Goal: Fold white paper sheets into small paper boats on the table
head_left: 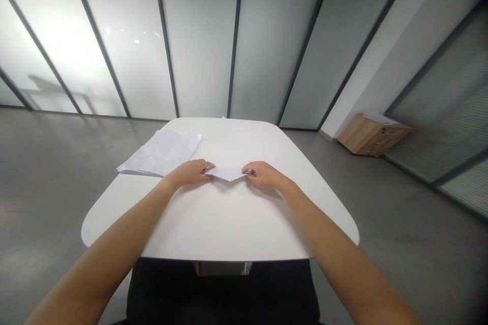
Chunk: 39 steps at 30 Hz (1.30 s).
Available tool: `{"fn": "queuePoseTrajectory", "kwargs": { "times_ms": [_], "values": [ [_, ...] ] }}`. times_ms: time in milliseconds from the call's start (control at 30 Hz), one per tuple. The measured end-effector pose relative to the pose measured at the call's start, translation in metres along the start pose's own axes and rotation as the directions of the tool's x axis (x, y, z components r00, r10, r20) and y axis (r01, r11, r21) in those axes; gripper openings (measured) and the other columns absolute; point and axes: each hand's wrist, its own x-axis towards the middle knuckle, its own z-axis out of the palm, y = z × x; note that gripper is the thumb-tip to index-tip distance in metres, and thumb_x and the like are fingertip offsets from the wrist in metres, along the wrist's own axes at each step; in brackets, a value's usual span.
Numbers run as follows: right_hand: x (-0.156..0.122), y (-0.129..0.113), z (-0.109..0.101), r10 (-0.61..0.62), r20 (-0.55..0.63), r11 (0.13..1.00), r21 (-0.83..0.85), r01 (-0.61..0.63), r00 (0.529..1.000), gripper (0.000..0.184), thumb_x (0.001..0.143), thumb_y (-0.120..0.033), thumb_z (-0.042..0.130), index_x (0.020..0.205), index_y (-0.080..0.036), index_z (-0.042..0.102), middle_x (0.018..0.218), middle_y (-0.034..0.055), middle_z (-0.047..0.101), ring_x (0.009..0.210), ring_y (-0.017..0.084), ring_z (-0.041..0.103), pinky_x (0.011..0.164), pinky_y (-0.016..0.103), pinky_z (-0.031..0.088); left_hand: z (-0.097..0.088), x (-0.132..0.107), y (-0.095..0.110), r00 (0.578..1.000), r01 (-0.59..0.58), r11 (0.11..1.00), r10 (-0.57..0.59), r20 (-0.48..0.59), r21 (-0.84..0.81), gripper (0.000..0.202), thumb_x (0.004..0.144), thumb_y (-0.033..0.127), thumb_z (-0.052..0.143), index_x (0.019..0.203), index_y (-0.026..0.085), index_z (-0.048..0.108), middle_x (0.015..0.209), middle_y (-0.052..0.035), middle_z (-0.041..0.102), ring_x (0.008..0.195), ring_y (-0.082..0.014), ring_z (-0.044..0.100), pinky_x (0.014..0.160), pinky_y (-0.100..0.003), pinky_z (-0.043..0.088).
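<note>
A small piece of folded white paper (227,172) spans the gap between my two hands, low over the middle of the white table (229,228). Its near edge comes to a point toward me. My left hand (192,171) pinches the left end between thumb and fingers. At the right end, the thumb and curled fingers of my right hand (266,174) grip the paper in the same way. The folds inside my fingers are partly hidden. To the left of my left hand lies a stack of white paper sheets (162,152), some of them uneven and creased.
The table has rounded corners, and its near edge is close to my lap. Frosted glass panels (202,35) with dark frames stand behind it. A wooden cabinet (371,134) with papers on top sits on the grey floor at the right.
</note>
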Motion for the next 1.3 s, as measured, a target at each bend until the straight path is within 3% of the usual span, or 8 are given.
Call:
{"fn": "queuePoseTrajectory", "kwargs": {
  "times_ms": [133,233,400,600,833,933,1067,1300],
  "values": [
    [0.000,-0.003,-0.001,0.049,-0.013,0.998,-0.032,-0.049,0.999,0.022,0.095,-0.029,0.059,0.110,-0.024,0.074,0.099,0.0032,0.078,0.086,0.018,0.069,0.081,0.028,0.048,0.000,0.002,-0.001,1.000,0.005,1.000,-0.005,0.001,-0.018,0.052,0.090,0.057,0.058,0.131,0.026,0.066,0.102,-0.0077,0.072,0.090,-0.0237,0.066,0.078,-0.031,0.047],
    [0.001,-0.004,0.001,0.122,-0.084,0.992,-0.020,-0.125,0.989,0.025,0.097,-0.032,0.058,0.117,-0.025,0.070,0.105,0.0041,0.078,0.089,0.019,0.070,0.081,0.028,0.048,-0.001,0.003,-0.006,0.997,0.056,0.995,-0.060,-0.039,-0.088,0.055,0.094,0.059,0.050,0.134,0.024,0.064,0.102,-0.0073,0.074,0.090,-0.0228,0.067,0.079,-0.030,0.047],
    [0.003,0.000,0.006,0.206,-0.149,0.978,0.014,-0.206,0.967,0.036,0.095,-0.028,0.061,0.131,-0.025,0.060,0.121,0.0057,0.074,0.097,0.020,0.070,0.086,0.030,0.047,0.002,0.002,-0.019,0.979,0.126,0.982,-0.145,-0.140,-0.141,0.052,0.097,0.053,0.047,0.138,0.024,0.058,0.080,-0.0014,0.069,0.076,-0.0196,0.065,0.072,-0.028,0.044],
    [0.005,0.006,0.013,0.231,-0.166,0.971,-0.024,-0.238,0.959,0.041,0.091,-0.021,0.063,0.132,-0.025,0.058,0.125,0.0050,0.071,0.091,0.018,0.068,0.088,0.030,0.047,0.011,0.007,-0.022,0.968,0.155,0.982,-0.172,-0.180,-0.105,0.048,0.093,0.042,0.055,0.136,0.022,0.059,0.087,-0.0027,0.070,0.082,-0.0205,0.066,0.077,-0.030,0.048],
    [0.006,0.002,0.013,0.133,-0.185,0.976,-0.147,-0.161,0.974,0.035,0.093,-0.016,0.061,0.127,-0.025,0.067,0.126,0.0080,0.065,0.108,0.021,0.062,0.097,0.031,0.045,0.012,0.012,0.001,0.950,0.005,0.995,0.027,-0.310,0.104,0.041,0.091,0.023,0.056,0.132,0.025,0.064,0.126,-0.0085,0.064,0.113,-0.0245,0.060,0.104,-0.039,0.046],
    [0.010,-0.008,0.013,0.083,-0.141,0.964,-0.238,-0.116,0.986,0.031,0.094,-0.015,0.058,0.118,-0.027,0.074,0.118,0.0073,0.069,0.108,0.023,0.060,0.097,0.034,0.044,0.014,0.017,0.020,0.959,-0.087,0.990,0.112,-0.260,0.107,0.035,0.094,0.018,0.050,0.123,0.027,0.068,0.125,-0.0057,0.067,0.113,-0.0222,0.061,0.104,-0.037,0.046],
    [0.017,-0.023,0.017,0.053,-0.088,0.960,-0.271,-0.075,0.995,0.031,0.098,-0.016,0.053,0.115,-0.027,0.076,0.114,0.0066,0.073,0.105,0.022,0.061,0.095,0.034,0.043,0.018,0.021,0.039,0.967,-0.110,0.982,0.141,-0.210,0.154,0.029,0.098,0.032,0.051,0.122,0.030,0.068,0.120,-0.0047,0.071,0.110,-0.0229,0.063,0.096,-0.035,0.050],
    [0.021,-0.027,0.025,0.004,-0.105,0.978,-0.208,-0.025,0.994,0.030,0.100,-0.016,0.050,0.117,-0.022,0.074,0.117,0.0075,0.072,0.107,0.020,0.061,0.100,0.032,0.042,0.021,0.022,0.036,0.976,-0.054,0.980,0.092,-0.196,0.192,0.032,0.100,0.040,0.048,0.124,0.034,0.069,0.122,-0.0030,0.072,0.109,-0.0233,0.064,0.092,-0.034,0.051]
  ]
}}
